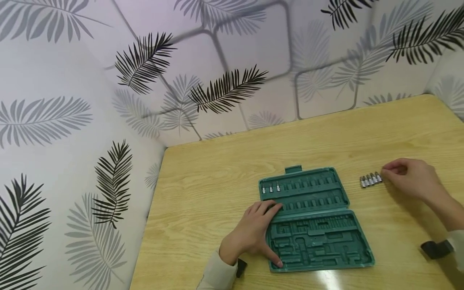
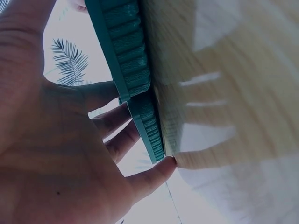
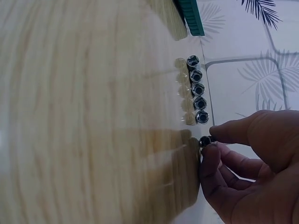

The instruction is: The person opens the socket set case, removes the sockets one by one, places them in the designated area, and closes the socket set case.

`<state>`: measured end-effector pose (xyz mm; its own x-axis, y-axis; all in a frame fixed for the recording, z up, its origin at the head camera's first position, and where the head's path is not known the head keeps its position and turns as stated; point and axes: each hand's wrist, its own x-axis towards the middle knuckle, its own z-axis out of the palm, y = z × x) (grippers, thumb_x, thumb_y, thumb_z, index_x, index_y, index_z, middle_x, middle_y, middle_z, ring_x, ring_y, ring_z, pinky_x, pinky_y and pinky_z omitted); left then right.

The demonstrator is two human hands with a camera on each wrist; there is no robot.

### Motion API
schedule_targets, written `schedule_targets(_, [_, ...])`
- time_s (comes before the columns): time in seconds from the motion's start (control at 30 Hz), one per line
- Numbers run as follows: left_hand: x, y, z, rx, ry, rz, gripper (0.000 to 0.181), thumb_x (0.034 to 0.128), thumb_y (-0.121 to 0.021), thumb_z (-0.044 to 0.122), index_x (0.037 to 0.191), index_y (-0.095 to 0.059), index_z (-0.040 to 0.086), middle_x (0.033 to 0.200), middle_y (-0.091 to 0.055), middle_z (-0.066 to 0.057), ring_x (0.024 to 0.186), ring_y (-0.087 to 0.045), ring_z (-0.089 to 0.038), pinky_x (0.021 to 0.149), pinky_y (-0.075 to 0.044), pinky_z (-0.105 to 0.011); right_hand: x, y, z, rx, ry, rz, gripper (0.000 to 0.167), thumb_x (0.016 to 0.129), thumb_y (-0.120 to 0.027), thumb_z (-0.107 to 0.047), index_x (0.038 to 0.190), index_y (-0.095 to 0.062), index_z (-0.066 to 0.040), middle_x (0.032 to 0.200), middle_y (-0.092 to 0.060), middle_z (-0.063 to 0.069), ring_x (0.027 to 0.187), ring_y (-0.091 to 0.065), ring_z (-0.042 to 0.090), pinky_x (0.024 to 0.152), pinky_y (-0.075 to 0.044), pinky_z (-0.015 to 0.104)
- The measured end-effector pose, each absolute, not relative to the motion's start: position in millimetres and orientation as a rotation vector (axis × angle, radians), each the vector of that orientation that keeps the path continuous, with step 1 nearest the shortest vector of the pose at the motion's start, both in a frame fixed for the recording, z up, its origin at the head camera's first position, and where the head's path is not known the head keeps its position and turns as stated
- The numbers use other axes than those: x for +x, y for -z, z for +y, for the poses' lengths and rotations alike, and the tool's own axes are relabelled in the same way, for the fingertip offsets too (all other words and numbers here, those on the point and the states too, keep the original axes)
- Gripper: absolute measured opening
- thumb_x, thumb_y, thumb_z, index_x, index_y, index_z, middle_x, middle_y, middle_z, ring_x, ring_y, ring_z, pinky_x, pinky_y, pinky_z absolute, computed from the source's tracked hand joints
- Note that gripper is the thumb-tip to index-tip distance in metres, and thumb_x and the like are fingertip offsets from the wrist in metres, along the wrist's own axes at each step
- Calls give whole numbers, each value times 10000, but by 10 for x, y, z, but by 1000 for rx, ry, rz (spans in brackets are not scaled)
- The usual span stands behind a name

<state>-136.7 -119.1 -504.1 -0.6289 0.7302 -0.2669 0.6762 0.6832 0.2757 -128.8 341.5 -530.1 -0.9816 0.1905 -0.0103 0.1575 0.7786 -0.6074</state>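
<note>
An unfolded green plastic tool case (image 1: pixel 311 204) lies on the table with moulded slots in both halves. My left hand (image 1: pixel 253 229) rests on its left side, fingers spread over one half and thumb at the near corner of the other. In the left wrist view the fingertips touch the case's ribbed edge (image 2: pixel 126 46). To the right of the case, my right hand (image 1: pixel 417 177) pinches a small metal bit socket (image 3: pixel 205 141) between thumb and fingertip, close to the tabletop. Beside it stands a row of several bit sockets (image 3: pixel 198 89). Three small bits (image 1: pixel 270 189) sit in the case's far-left slots.
The wood-grain table (image 1: pixel 203 189) meets a wall (image 1: pixel 253 52) with a leaf pattern at its far and left edges. A latch tab (image 1: pixel 293 169) sticks out from the far rim of the case. Dark straps show at both wrists.
</note>
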Motion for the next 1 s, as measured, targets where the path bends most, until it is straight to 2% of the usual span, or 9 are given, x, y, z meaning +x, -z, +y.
schedule_targets(0.13, [-1359, 5052, -1201, 1108, -214, 2542, 1446, 617, -994, 727, 1755, -249, 238, 1769, -322, -21, 1608, -359, -268, 1309, -369, -530, -1308, 5310, 3401, -268, -987, -2916, 309, 1057, -705, -189, 1104, -728, 116, 912, -748, 225, 733, -655, 163, 618, -478, 285])
schedule_targets(0.27, [-1359, 5053, -1202, 1104, -224, 2540, 1440, 619, -997, 719, 1754, -254, 235, 1768, -322, -22, 1611, -355, -269, 1310, -367, -531, -1323, 5321, 3391, -256, -983, -2911, 290, 1057, -697, -168, 1109, -722, 116, 918, -745, 232, 743, -663, 185, 603, -473, 277])
schedule_targets(0.5, [-1367, 5047, -1190, 1100, -222, 2539, 1442, 618, -997, 720, 1755, -251, 240, 1772, -315, -17, 1619, -343, -265, 1317, -356, -533, -1320, 5336, 3377, -247, -999, -2879, 279, 1070, -671, -154, 1128, -718, 115, 983, -745, 295, 872, -732, 459, 621, -502, 285])
schedule_targets(0.6, [-1365, 5049, -1177, 1103, -224, 2536, 1445, 618, -996, 722, 1757, -247, 241, 1774, -314, -19, 1620, -342, -268, 1317, -356, -535, -1288, 5298, 3366, -251, -1011, -2861, 306, 1083, -649, -177, 1160, -709, 113, 1039, -734, 328, 939, -722, 520, 606, -495, 265])
schedule_targets(0.7, [-1360, 5050, -1174, 1096, -225, 2533, 1445, 619, -994, 724, 1758, -245, 246, 1775, -314, -15, 1621, -338, -268, 1317, -354, -536, -1267, 5217, 3308, -215, -1062, -2808, 316, 1098, -631, -207, 1189, -711, 85, 1077, -728, 322, 819, -735, 169, 580, -483, 235])
schedule_targets(0.77, [-1357, 5050, -1179, 1086, -222, 2536, 1444, 618, -993, 726, 1758, -245, 252, 1775, -314, -9, 1624, -336, -264, 1319, -352, -533, -1281, 5160, 3201, -151, -1098, -2756, 288, 1100, -636, -207, 1191, -726, 51, 1081, -741, 297, 790, -635, -57, 574, -483, 230])
schedule_targets(0.83, [-1357, 5048, -1182, 1078, -219, 2540, 1443, 617, -992, 729, 1757, -246, 254, 1776, -313, -6, 1625, -335, -261, 1321, -349, -531, -1314, 5131, 3042, -47, -1134, -2701, 233, 1093, -664, -189, 1171, -755, 11, 1056, -765, 240, 793, -502, -204, 578, -493, 224])
schedule_targets(0.9, [-1359, 5044, -1183, 1074, -221, 2541, 1443, 616, -994, 727, 1757, -248, 253, 1776, -314, -7, 1624, -336, -260, 1322, -346, -530, -1355, 5112, 2836, 56, -1150, -2687, 186, 1087, -687, -171, 1160, -777, -24, 1042, -786, 185, 823, -560, -150, 605, -512, 222])
schedule_targets(1.0, [-1362, 5043, -1179, 1077, -227, 2537, 1441, 619, -993, 726, 1757, -248, 253, 1777, -312, -8, 1623, -336, -259, 1322, -345, -530, -1419, 5084, 2514, 213, -1175, -2730, 158, 1077, -711, -154, 1161, -798, -53, 1044, -798, 106, 880, -663, 5, 694, -564, 242])
